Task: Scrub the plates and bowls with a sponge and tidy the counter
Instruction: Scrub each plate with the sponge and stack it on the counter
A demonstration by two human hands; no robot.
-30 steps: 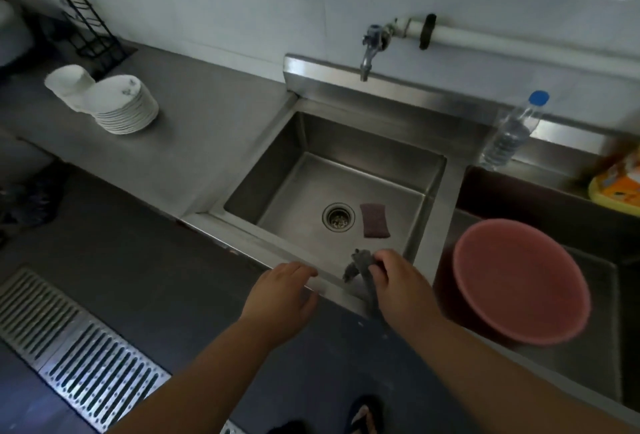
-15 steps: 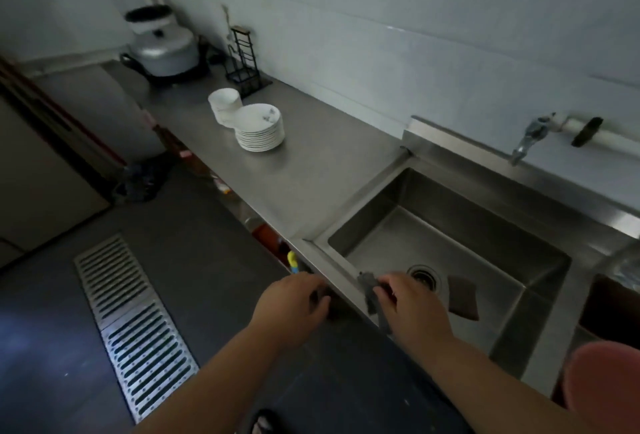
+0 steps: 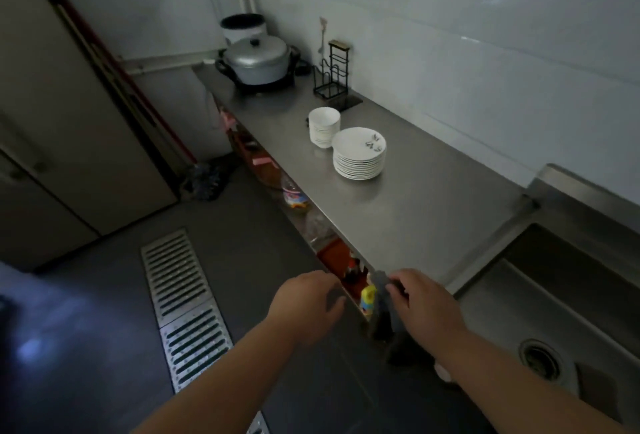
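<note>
Plates [image 3: 359,153] and bowls [image 3: 324,127] stacked on table [image 3: 415,219], well left of sink [image 3: 540,298].
Bowls sit just past plates, farther from sink; sponge [image 3: 595,390] lies inside sink. Near sink's front-left corner, right grip [image 3: 420,305] pinches grey cloth [image 3: 380,281]; left grip [image 3: 308,298] loosely curled, empty.

no legible text, dark marks on top plate [image 3: 356,149] unreadable, bottle [image 3: 294,196] label blurred
</note>
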